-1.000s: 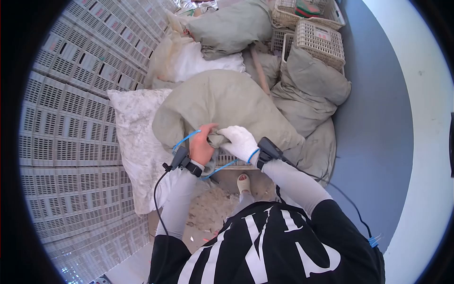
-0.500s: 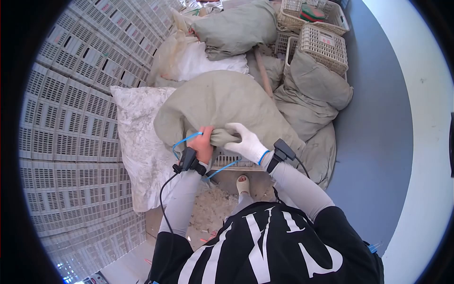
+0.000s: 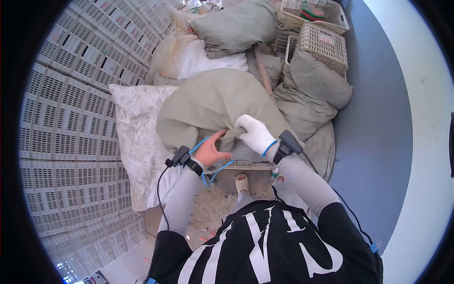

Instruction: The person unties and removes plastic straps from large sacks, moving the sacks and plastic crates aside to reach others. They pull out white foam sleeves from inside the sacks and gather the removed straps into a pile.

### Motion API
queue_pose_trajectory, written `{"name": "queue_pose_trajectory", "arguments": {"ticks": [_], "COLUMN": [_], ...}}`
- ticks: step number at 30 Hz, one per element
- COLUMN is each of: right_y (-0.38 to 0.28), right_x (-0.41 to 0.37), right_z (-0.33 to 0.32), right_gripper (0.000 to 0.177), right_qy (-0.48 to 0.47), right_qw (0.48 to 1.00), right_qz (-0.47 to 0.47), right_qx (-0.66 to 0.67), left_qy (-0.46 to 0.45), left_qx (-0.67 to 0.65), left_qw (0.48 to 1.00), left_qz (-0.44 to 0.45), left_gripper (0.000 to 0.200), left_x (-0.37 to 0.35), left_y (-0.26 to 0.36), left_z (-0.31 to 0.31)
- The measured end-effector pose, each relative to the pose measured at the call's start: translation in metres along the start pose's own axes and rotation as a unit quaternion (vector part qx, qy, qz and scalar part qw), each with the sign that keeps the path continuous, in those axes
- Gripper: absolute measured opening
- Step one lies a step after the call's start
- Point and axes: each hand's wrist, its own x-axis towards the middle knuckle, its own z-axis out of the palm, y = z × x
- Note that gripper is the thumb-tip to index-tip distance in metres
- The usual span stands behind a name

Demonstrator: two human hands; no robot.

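Observation:
A large grey-green cloth sack (image 3: pixel 213 92) bulges in front of me, over a pale plastic crate (image 3: pixel 246 165) whose near rim shows below. My right hand (image 3: pixel 255 135), in a white knitted glove with a blue cuff, is closed on a gathered fold of the sack's cloth. Beside it, my bare left hand (image 3: pixel 212 149) has fingers and thumb spread in a C shape, its fingertips right at the gathered fold. A blue strap (image 3: pixel 224 167) loops around by the left hand, partly hidden behind it.
Stacked white slatted crates (image 3: pixel 71 118) form a wall on the left. A dirty white sack (image 3: pixel 142 142) lies beside it. More grey-green sacks (image 3: pixel 307 94) and beige baskets (image 3: pixel 324 45) stand right and behind. A wooden pole (image 3: pixel 263 71) leans among them.
My left hand has loosened from the cloth and opened, shifting slightly right and down. My right hand has moved right and up and now grips the gathered fold. The sack's mouth has shifted.

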Motion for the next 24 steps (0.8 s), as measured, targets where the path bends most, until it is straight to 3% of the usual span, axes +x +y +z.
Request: {"name": "queue_pose_trajectory", "arguments": {"ticks": [1, 2, 4, 5, 8, 9, 11, 17, 19, 24], "right_y": [0.001, -0.002, 0.005, 0.007, 0.006, 0.003, -0.003, 0.031, 0.037, 0.047], "right_x": [0.001, 0.004, 0.008, 0.008, 0.01, 0.012, 0.015, 0.009, 0.006, 0.007], "right_z": [-0.008, -0.017, -0.024, -0.025, -0.029, -0.034, -0.044, -0.049, -0.051, -0.052], "right_gripper": [0.022, 0.022, 0.023, 0.024, 0.029, 0.032, 0.038, 0.028, 0.026, 0.023], "right_qy": [-0.043, -0.086, -0.122, -0.14, -0.072, -0.098, -0.152, -0.125, -0.131, -0.153], "right_qw": [0.996, 0.984, 0.975, 0.97, 0.992, 0.984, 0.959, 0.963, 0.966, 0.96], "right_qz": [0.06, 0.12, 0.119, 0.117, 0.04, 0.056, 0.089, -0.068, -0.047, -0.024], "right_qx": [0.052, 0.103, 0.143, 0.162, -0.091, -0.134, -0.221, -0.229, -0.217, -0.232], "left_qy": [-0.058, -0.039, -0.002, -0.014, -0.027, 0.019, 0.026, 0.058, 0.018, 0.055], "left_qx": [-0.116, -0.121, -0.132, -0.095, -0.004, 0.112, 0.204, 0.304, 0.318, 0.294], "left_qw": [0.987, 0.989, 0.99, 0.995, 0.995, 0.989, 0.974, 0.951, 0.948, 0.954], "left_qz": [-0.093, -0.078, -0.052, -0.041, -0.092, -0.095, -0.095, -0.001, -0.019, 0.034], "left_gripper": [0.079, 0.077, 0.073, 0.056, 0.037, 0.028, 0.026, 0.026, 0.024, 0.019], "left_x": [0.002, 0.008, 0.016, 0.02, 0.029, 0.028, 0.025, 0.008, 0.0, -0.001], "left_y": [0.014, 0.011, 0.005, 0.013, 0.008, 0.014, 0.028, -0.014, -0.022, -0.02], "left_z": [-0.01, -0.009, -0.006, -0.005, -0.001, -0.003, -0.013, -0.041, -0.05, -0.043]}}
